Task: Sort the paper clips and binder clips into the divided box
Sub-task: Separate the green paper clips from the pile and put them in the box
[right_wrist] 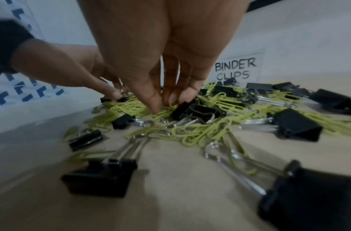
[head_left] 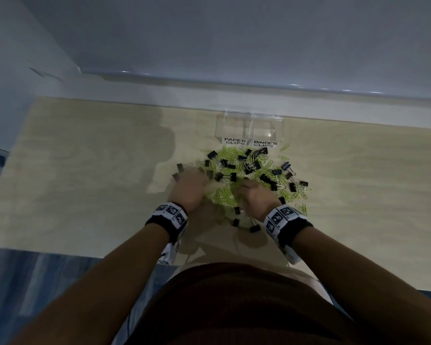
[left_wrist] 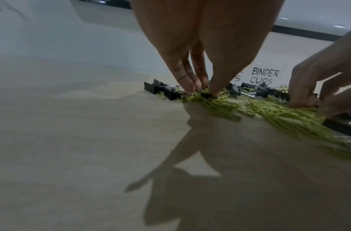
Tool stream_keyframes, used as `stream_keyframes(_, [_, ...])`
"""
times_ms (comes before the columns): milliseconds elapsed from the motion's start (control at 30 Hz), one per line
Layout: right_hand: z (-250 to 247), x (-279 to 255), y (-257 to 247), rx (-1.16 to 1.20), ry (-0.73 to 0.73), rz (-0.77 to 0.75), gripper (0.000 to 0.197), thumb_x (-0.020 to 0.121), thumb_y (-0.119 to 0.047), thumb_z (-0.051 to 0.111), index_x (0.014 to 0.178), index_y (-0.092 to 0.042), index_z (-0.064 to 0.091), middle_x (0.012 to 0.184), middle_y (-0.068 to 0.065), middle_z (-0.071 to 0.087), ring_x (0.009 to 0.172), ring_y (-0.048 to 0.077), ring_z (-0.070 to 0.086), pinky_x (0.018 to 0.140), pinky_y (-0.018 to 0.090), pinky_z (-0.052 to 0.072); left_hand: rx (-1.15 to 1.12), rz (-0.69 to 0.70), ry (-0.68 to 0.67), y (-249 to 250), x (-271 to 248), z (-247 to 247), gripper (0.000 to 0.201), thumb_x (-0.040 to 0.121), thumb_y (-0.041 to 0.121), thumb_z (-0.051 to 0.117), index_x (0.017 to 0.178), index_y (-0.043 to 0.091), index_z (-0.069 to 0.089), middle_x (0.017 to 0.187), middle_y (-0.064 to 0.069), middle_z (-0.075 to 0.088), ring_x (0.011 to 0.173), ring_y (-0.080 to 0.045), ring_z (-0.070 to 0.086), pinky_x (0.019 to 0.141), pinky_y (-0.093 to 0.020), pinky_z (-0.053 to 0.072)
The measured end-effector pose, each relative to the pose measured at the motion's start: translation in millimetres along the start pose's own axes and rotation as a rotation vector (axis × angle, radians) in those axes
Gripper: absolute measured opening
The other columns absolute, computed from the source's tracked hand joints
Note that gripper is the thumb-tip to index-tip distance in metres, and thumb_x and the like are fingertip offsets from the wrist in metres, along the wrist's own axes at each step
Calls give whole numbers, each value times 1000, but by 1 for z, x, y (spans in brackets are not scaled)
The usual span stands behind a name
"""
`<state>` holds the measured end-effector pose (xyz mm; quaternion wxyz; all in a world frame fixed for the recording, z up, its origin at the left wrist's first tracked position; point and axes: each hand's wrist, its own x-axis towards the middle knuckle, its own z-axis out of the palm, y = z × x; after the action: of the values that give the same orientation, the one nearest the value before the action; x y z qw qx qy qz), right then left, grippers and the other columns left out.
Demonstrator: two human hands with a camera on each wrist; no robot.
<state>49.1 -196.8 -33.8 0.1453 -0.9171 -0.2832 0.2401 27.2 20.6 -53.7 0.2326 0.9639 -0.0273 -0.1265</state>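
We see one clear box [head_left: 249, 125] with two compartments, labelled PAPER CLIPS and BINDER CLIPS, above centre in the head view, and just below it a mixed pile on the table [head_left: 85, 170] of green paper clips [head_left: 228, 155], too many to count, and some two dozen black binder clips [head_left: 256, 165]. Both hands reach down into the pile's lower edge, wrists raised. The left hand [left_wrist: 200, 46] pinches paper clips between thumb and fingers; the right hand [right_wrist: 161, 54] does likewise, fingertips bunched beside a binder clip.
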Motion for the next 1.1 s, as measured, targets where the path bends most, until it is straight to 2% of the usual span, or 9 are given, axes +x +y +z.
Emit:
stream_keyframes(167, [-3,-3,-4,39,108,24,25,87,-15,56,110,-6,60,108,11,53,101,31,53,73,30,43,18,56,-47,8,-18,-1,31,86,23,57,113,8,57,115,-10,52,104,-25,50,87,-37,47])
stream_keyframes(267, [-3,6,-21,-3,-9,113,49,84,-31,63,126,-10,49,125,10,45,117,29,43,92,41,47,28,-32,-126,25,-20,8,53,80,41,63,122,10,52,121,-9,48,107,-26,49,88,-35,46])
stream_keyframes(367, [-1,16,-32,-37,-76,150,56,83,-28,65,130,-7,43,132,12,36,124,31,35,98,44,44,61,-75,-153,37,-12,13,61,76,42,67,124,11,49,124,-11,44,109,-29,48,90,-39,47])
stream_keyframes(467, [-3,19,-31,30,-19,154,34,88,-15,55,120,-4,52,126,14,42,118,33,42,97,43,44,73,-78,-162,41,-4,9,51,78,34,67,120,10,51,121,-10,44,104,-28,50,88,-41,47])
stream_keyframes(633, [-10,12,-6,91,32,147,21,86,-8,56,106,-6,64,128,10,52,105,31,58,85,34,47,98,-3,-198,43,6,-1,22,86,13,52,104,3,60,111,-11,51,94,-29,56,80,-38,49])
stream_keyframes(767, [-12,5,13,270,120,141,10,82,-4,62,88,-10,68,99,3,64,83,16,60,80,28,51,142,78,-249,46,10,-4,21,85,9,47,100,0,59,105,-12,54,91,-30,57,79,-40,51])
stream_keyframes(933, [-41,3,20,668,122,337,7,78,-7,72,80,-14,72,78,-7,70,66,5,65,69,20,55,-173,14,-199,44,16,-23,10,83,9,62,89,6,69,92,-6,69,82,-19,63,80,-36,53])
stream_keyframes(1000, [-61,13,22,710,154,335,6,79,-8,71,78,-14,72,72,-6,71,62,2,67,63,17,55,-345,-58,-159,48,26,-39,10,82,10,67,91,8,71,90,-1,70,79,-12,65,74,-22,53])
stream_keyframes(1100, [-95,40,24,667,305,287,6,80,-6,69,78,-12,71,75,-4,71,66,7,68,61,17,56,-444,-95,-58,59,54,-64,9,84,13,67,91,9,70,91,0,70,79,-10,66,75,-18,51])
